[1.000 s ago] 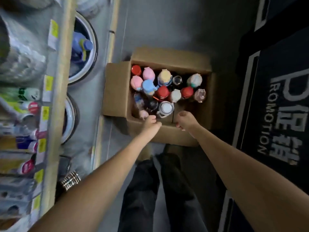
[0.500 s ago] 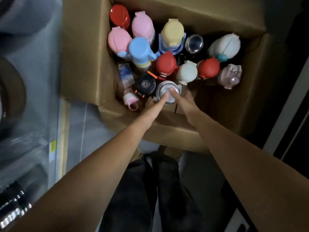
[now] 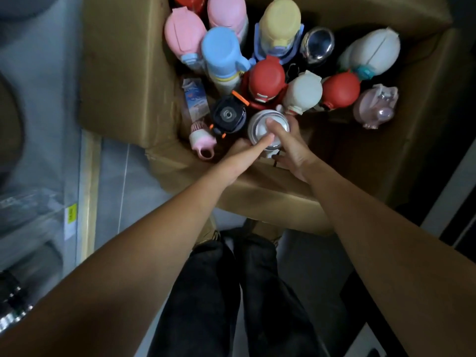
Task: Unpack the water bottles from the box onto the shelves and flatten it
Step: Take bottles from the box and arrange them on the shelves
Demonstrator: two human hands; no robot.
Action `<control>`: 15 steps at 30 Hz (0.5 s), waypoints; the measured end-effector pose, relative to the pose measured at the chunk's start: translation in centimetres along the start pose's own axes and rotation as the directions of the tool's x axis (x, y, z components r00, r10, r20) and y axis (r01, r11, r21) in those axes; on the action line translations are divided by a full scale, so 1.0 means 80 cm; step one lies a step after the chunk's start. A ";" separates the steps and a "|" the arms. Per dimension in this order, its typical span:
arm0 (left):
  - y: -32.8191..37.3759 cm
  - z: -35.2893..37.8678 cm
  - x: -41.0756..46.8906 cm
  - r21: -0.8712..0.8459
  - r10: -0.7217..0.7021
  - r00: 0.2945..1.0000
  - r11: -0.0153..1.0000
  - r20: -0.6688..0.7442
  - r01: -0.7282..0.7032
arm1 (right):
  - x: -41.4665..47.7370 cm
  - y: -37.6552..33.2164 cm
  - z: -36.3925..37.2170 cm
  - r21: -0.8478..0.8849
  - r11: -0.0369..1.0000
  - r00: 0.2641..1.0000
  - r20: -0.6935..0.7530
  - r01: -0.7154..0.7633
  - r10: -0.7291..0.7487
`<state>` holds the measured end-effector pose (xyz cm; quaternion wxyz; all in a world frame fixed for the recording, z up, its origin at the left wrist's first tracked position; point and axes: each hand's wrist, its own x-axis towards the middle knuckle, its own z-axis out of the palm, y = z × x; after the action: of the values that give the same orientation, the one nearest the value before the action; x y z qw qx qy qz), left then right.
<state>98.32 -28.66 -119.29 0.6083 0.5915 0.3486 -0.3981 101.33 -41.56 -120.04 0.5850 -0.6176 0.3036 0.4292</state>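
An open cardboard box (image 3: 123,81) stands on the floor, packed with several upright water bottles with pink, blue, yellow, red, white and black caps. At the box's near edge is a silver-lidded bottle (image 3: 260,124). My left hand (image 3: 247,150) grips its left side, thumb laid over the lid. My right hand (image 3: 291,148) grips its right side, thumb on top of the lid. A black bottle with orange clips (image 3: 228,115) stands just left of it, and a small pink-handled bottle (image 3: 202,143) sits further left.
The shelf unit's edge with a yellow price tag (image 3: 71,213) runs down the left. My dark-trousered legs (image 3: 231,292) stand right before the box. A dark mat (image 3: 458,228) lies to the right on the grey floor.
The view has closed in on the box. Both hands moved from the box's near edge to the silver-lidded bottle and now wrap round it from either side.
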 end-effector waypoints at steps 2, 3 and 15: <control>-0.001 0.001 -0.002 0.046 -0.001 1.000 0.999 -0.025 0.002 | -0.003 0.002 0.004 0.036 0.999 1.000 0.001 -0.016 0.016; 0.001 0.003 -0.004 0.064 -0.011 1.000 0.998 -0.028 0.013 | -0.006 0.003 0.006 0.055 0.998 1.000 0.007 -0.011 0.011; 0.019 0.003 -0.058 0.025 0.075 0.990 0.997 0.116 -0.079 | -0.062 -0.018 0.008 0.045 0.999 1.000 -0.011 0.007 -0.006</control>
<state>97.60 -28.57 -114.44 0.6335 0.5896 0.2840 -0.4128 100.23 -41.38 -114.94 0.5987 -0.6074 0.3144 0.4170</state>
